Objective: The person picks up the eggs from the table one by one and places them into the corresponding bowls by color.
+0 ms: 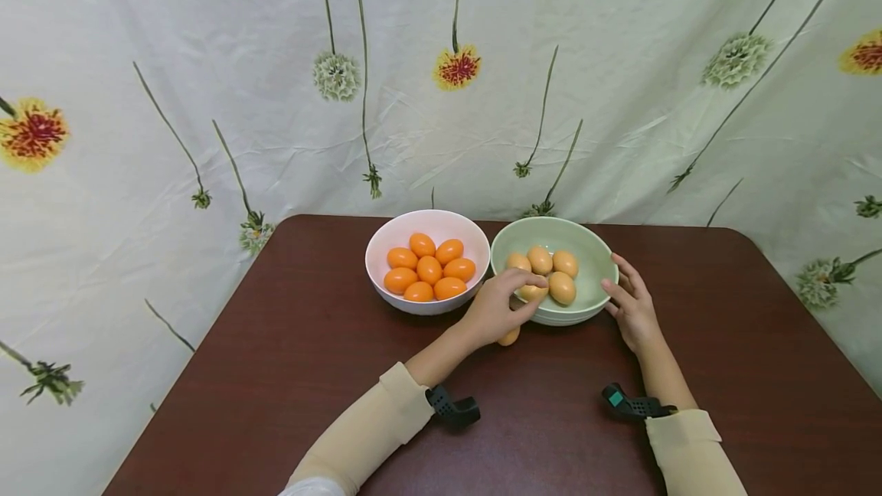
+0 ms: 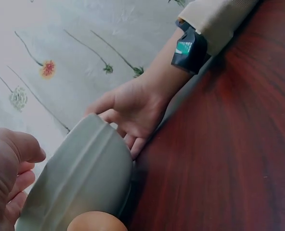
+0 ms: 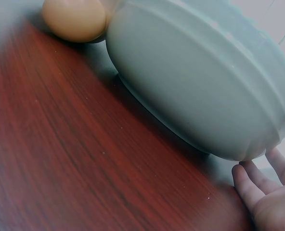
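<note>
My left hand [image 1: 499, 305] reaches over the left rim of a green bowl [image 1: 594, 266], thumb and fingers curved. A brown egg [image 1: 532, 292] shows between them in the head view; I cannot tell whether they pinch it or it lies in the bowl. In the left wrist view, no egg shows at the left fingers [image 2: 19, 151]. My right hand [image 1: 635, 308] holds the bowl's right side, thumb at the rim, fingers [image 3: 248, 185] against the outside. Several brown eggs [image 1: 563, 289] lie inside. Another brown egg [image 1: 509, 337], partly hidden by my left hand, rests on the table outside the bowl.
A pink-white bowl [image 1: 375, 270] with several orange egg-shaped things [image 1: 429, 270] stands left of the green bowl, close beside it. Both sit toward the far edge of the dark red-brown table [image 1: 551, 419]. A floral cloth [image 1: 413, 136] hangs behind.
</note>
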The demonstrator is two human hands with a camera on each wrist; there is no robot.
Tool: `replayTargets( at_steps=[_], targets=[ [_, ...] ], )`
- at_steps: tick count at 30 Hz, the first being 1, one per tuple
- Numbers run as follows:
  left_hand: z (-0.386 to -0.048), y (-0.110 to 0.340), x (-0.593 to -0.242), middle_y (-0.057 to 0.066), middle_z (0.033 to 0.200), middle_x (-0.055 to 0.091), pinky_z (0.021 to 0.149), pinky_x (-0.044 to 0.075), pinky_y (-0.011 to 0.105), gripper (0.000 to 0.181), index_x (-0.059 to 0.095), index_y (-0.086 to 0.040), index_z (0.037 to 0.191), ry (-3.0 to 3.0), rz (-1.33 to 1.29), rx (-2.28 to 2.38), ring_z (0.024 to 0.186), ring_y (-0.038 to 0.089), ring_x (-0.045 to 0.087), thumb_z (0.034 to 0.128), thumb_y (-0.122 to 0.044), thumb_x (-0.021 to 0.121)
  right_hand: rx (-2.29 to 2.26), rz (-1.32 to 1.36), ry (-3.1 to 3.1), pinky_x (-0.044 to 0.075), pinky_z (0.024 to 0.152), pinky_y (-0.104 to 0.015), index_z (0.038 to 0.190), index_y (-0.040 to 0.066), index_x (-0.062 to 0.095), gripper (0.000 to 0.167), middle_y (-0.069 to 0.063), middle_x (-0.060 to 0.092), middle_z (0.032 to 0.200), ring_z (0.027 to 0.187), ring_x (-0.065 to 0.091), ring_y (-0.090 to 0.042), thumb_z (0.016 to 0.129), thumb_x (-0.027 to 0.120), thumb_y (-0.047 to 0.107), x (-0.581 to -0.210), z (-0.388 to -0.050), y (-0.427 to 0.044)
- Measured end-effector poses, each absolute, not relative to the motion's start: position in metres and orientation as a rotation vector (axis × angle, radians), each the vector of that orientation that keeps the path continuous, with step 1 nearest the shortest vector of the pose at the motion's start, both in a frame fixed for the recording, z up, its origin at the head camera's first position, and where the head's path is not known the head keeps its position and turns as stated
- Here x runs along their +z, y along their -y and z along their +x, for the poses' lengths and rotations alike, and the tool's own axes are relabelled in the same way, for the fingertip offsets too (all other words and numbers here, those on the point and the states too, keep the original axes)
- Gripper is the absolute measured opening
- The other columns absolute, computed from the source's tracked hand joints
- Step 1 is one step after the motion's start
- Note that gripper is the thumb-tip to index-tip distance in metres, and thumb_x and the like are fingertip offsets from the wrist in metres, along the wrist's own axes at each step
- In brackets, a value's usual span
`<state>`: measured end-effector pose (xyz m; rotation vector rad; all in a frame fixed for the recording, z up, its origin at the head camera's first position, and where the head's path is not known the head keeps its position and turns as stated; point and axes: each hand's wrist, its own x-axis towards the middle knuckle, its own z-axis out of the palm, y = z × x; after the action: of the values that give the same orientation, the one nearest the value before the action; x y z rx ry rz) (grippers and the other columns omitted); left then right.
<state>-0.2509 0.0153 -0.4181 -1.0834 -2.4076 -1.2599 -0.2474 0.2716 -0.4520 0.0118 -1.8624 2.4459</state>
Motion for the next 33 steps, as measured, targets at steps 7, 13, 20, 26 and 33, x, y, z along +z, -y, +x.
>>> replayTargets(
  at_steps=[7, 13, 20, 26, 33],
  targets=[
    [-0.244, -0.006, -0.423, 0.005, 0.112, 0.066, 0.09, 0.048, 0.026, 0.027, 0.07, -0.007, 0.11, 2.33, -1.095, -1.333, 0.105, 0.016, 0.06, 0.0831, -0.005, 0.071, 2.452, 0.026, 1.853, 0.051, 0.081, -0.021, 0.145, 0.021, 0.042, 0.049, -0.003, 0.039, 0.13, 0.109, 0.053, -0.01, 0.099, 0.055, 0.012, -0.452, -0.248, -0.271],
    [-0.239, 0.004, -0.426, 0.005, 0.108, 0.067, 0.09, 0.048, 0.028, 0.029, 0.069, -0.006, 0.11, 2.294, -1.091, -1.337, 0.101, 0.016, 0.06, 0.0812, -0.004, 0.073, 2.439, 0.032, 1.86, 0.051, 0.081, -0.021, 0.144, 0.023, 0.044, 0.048, -0.001, 0.04, 0.129, 0.109, 0.053, -0.011, 0.098, 0.056, 0.013, -0.453, -0.247, -0.271],
    [-0.234, 0.014, -0.429, 0.005, 0.109, 0.067, 0.093, 0.045, 0.029, 0.03, 0.069, -0.003, 0.112, 2.297, -1.084, -1.31, 0.103, 0.018, 0.059, 0.0821, -0.005, 0.071, 2.427, 0.023, 1.873, 0.051, 0.082, -0.022, 0.139, 0.03, 0.049, 0.045, 0.002, 0.042, 0.127, 0.111, 0.052, -0.012, 0.098, 0.057, 0.014, -0.456, -0.247, -0.273],
    [-0.23, 0.02, -0.435, 0.003, 0.109, 0.067, 0.092, 0.045, 0.028, 0.028, 0.069, -0.008, 0.111, 2.316, -1.097, -1.291, 0.103, 0.019, 0.058, 0.083, -0.005, 0.07, 2.432, 0.016, 1.868, 0.051, 0.082, -0.021, 0.141, 0.028, 0.047, 0.046, 0.001, 0.042, 0.128, 0.11, 0.051, -0.012, 0.098, 0.057, 0.014, -0.456, -0.248, -0.274],
    [-0.225, 0.021, -0.441, 0.004, 0.109, 0.067, 0.093, 0.045, 0.027, 0.028, 0.068, -0.006, 0.112, 2.373, -1.136, -1.254, 0.103, 0.019, 0.059, 0.0838, -0.008, 0.071, 2.433, -0.009, 1.866, 0.051, 0.081, -0.021, 0.14, 0.029, 0.049, 0.046, 0.002, 0.042, 0.127, 0.109, 0.052, -0.011, 0.098, 0.058, 0.014, -0.457, -0.248, -0.274]
  ],
)
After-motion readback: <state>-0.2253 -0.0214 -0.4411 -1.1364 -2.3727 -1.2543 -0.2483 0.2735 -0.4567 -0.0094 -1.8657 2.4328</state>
